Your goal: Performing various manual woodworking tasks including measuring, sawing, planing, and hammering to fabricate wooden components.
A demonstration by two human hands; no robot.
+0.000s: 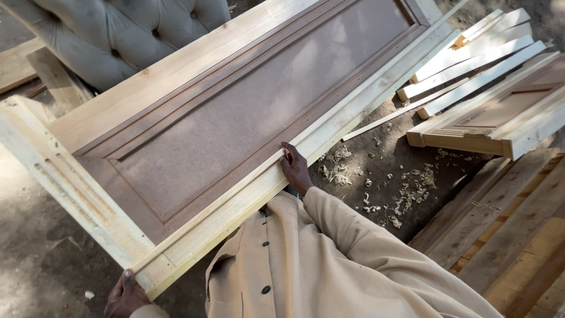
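Left hand (pixel 125 294) clasps the near bottom corner of the door panel (pixel 235 118). Right hand (pixel 294 169) pinches a loose moulding strip (pixel 329 126) along the panel's right stile. Press the strip flush before fixing. Beyond: timber battens (pixel 471 53) on the ground.

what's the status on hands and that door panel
Left hand closed on the panel's near bottom corner. Right hand on the pale moulding strip along the door panel edge. Wood shavings on ground, stacked timber to the right.
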